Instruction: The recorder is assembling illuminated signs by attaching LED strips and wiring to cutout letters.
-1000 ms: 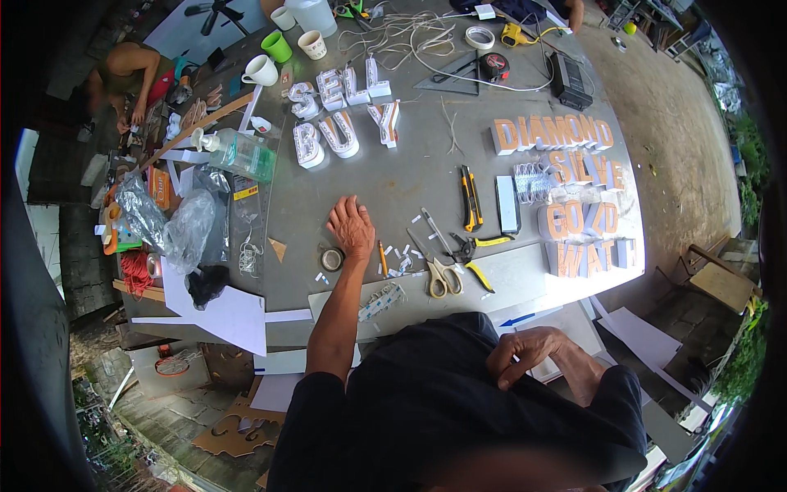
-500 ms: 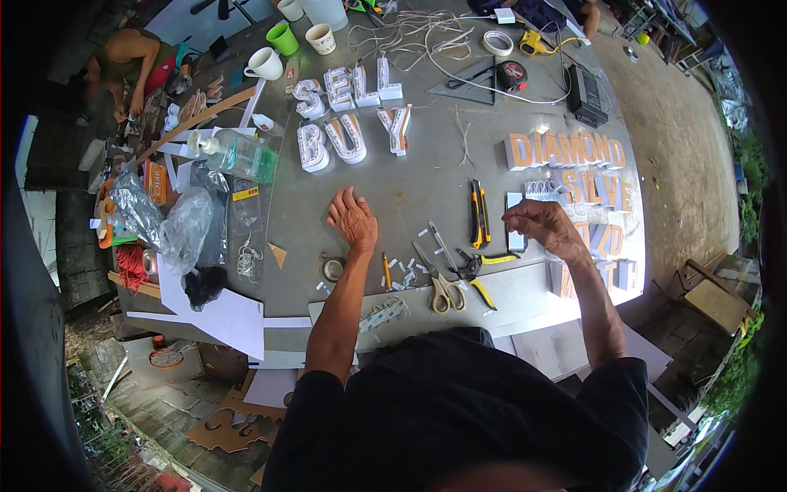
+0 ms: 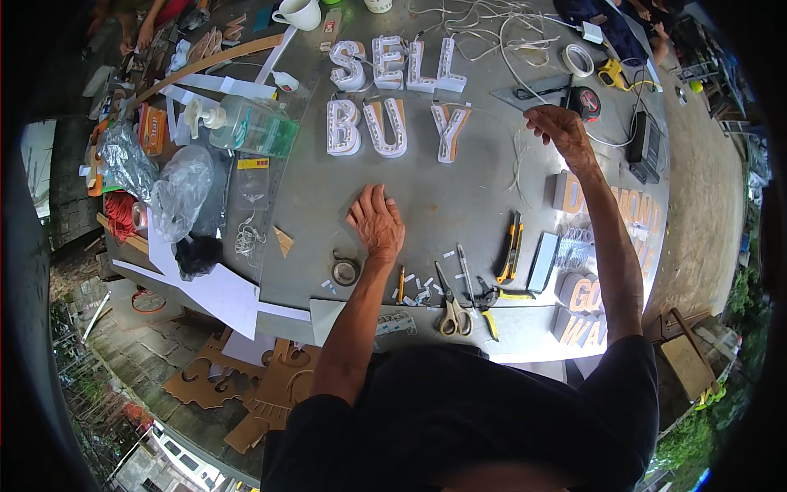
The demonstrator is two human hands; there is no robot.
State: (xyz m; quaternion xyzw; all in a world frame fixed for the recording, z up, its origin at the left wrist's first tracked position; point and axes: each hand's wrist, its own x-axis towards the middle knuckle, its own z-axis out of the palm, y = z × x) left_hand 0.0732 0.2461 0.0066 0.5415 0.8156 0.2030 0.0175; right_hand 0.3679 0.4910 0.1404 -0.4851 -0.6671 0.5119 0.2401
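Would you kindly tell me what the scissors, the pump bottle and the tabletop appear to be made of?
Scissors: thin grey blades, probably steel; smooth beige handles, likely plastic.
Pump bottle: clear and glossy, probably plastic, with greenish liquid showing through.
Tabletop: smooth, dull grey with a brownish spot, perhaps sheet metal, though painted board is possible.

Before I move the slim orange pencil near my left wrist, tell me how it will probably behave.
Being so thin, the slim orange pencil is probably light. Its straight shaft suggests it should feel stiff when lifted. Pushed sideways, it may roll across the flat grey table, perhaps nudging the small white scraps beside it.
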